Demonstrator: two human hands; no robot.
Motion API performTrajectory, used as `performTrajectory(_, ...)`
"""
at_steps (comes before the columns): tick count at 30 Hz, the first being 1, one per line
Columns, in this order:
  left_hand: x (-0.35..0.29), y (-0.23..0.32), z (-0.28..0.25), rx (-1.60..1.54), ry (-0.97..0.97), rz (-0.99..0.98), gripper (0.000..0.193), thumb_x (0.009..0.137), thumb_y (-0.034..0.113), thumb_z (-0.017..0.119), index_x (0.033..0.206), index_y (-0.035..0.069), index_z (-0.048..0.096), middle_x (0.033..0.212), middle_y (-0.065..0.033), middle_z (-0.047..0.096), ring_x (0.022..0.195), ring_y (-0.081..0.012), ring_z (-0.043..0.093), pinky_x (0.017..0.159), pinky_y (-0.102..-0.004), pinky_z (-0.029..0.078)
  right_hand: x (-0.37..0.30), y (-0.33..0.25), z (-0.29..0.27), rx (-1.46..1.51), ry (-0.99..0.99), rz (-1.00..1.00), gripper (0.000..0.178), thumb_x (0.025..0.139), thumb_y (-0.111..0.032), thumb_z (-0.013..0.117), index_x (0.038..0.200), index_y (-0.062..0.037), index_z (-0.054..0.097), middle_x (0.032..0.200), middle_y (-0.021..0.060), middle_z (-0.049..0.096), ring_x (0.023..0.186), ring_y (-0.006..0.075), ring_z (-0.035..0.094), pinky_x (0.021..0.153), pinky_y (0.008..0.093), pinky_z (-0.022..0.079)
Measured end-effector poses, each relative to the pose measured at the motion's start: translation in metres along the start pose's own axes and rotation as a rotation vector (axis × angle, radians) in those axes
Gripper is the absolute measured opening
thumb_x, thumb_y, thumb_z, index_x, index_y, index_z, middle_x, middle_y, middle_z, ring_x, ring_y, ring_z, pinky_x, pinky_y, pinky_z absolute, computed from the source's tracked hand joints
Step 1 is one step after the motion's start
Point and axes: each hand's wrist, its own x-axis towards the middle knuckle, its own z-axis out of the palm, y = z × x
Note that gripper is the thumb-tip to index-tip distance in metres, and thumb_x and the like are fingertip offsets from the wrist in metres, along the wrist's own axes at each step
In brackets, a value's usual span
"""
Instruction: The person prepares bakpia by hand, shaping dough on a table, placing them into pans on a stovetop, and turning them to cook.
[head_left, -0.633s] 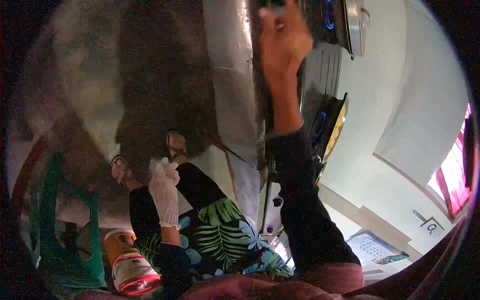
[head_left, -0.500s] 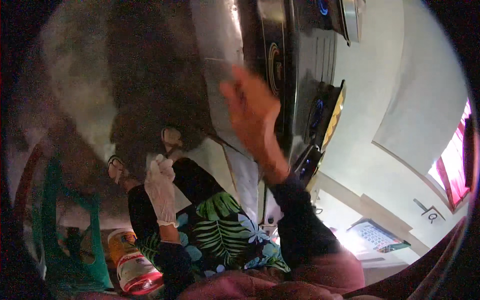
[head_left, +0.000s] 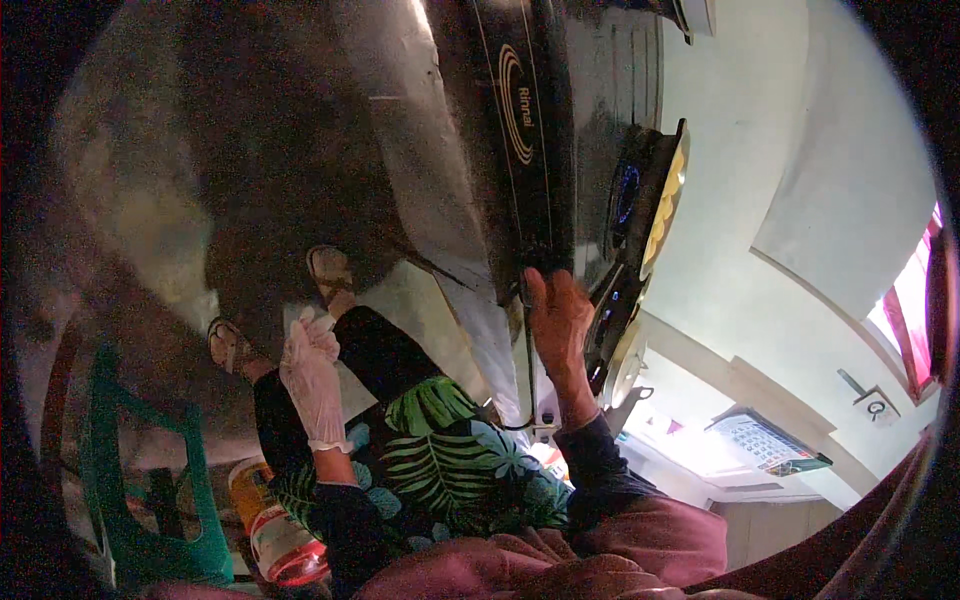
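Observation:
My bare right hand [head_left: 562, 322] is at the near end of the gas stove's dark front panel [head_left: 522, 110], its fingers closed around what looks like a stove knob, mostly hidden by them. My left hand [head_left: 312, 368], in a thin translucent white glove, hangs above my lap away from the stove. Its fingers are curled, and whether something small is in them cannot be made out. Blue flame burns at a burner [head_left: 625, 192] beneath a dark pan [head_left: 660, 205] with yellow pieces in it.
A green plastic chair [head_left: 195, 480] stands at the lower left beside a red-lidded container [head_left: 287, 545]. Past the stove, a calendar [head_left: 765, 440] lies near the white wall [head_left: 720, 250]. My sandalled feet [head_left: 330, 270] are on the floor below.
My right hand has come down and back from in front of the stove and closed at its front panel. The view has shifted slightly; my left hand stays curled above my lap.

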Motion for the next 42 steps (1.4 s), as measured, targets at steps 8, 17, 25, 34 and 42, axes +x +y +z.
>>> performTrajectory(8,0.003,-0.003,-0.003,-0.185,-0.039,-0.012,0.038,0.103,0.024,0.052,0.125,-0.006,0.055,0.091,-0.0078,0.06,0.072,-0.0094,0.049,0.064,-0.0217,0.042,0.006,-0.005,0.01,-0.13,-0.014,0.059,0.039,0.095,-0.031,0.064,0.071,-0.0039,0.049,0.058,0.0222,0.054,0.054,0.0441,0.056,0.049,0.049,0.041)
performTrajectory(17,-0.006,0.007,0.002,-0.006,-0.003,0.033,0.045,0.104,0.033,0.048,0.125,-0.006,0.056,0.102,-0.0118,0.069,0.081,-0.0111,0.06,0.071,-0.0249,0.049,0.006,-0.005,0.011,-0.093,-0.111,0.148,0.037,0.094,-0.04,0.06,0.079,-0.0062,0.057,0.066,0.0233,0.063,0.06,0.0435,0.062,0.056,0.0533,0.045)
performTrajectory(25,0.004,-0.003,-0.003,-0.059,-0.013,-0.002,0.047,0.103,0.035,0.049,0.127,-0.005,0.056,0.098,-0.0109,0.068,0.075,-0.0102,0.056,0.069,-0.0242,0.047,0.007,-0.005,0.01,-0.11,-0.028,0.046,0.035,0.096,-0.027,0.063,0.072,-0.0038,0.051,0.058,0.0217,0.056,0.053,0.0424,0.058,0.048,0.0471,0.042)
performTrajectory(34,0.004,0.0,-0.002,-0.156,-0.032,-0.015,0.041,0.103,0.031,0.051,0.125,-0.004,0.056,0.094,-0.0069,0.066,0.071,-0.008,0.052,0.066,-0.0227,0.044,0.008,-0.004,0.009,-0.133,-0.124,0.135,0.036,0.095,-0.039,0.058,0.08,-0.0064,0.057,0.069,0.0233,0.063,0.064,0.0428,0.063,0.057,0.0525,0.046)
performTrajectory(42,0.001,0.005,0.0,-0.115,-0.002,-0.038,0.043,0.105,0.033,0.047,0.125,-0.003,0.058,0.095,-0.0064,0.066,0.072,-0.0072,0.052,0.067,-0.0228,0.045,0.008,-0.004,0.009,-0.083,-0.128,0.156,0.038,0.095,-0.04,0.058,0.079,-0.0059,0.056,0.07,0.0236,0.063,0.066,0.0448,0.062,0.06,0.0526,0.047)
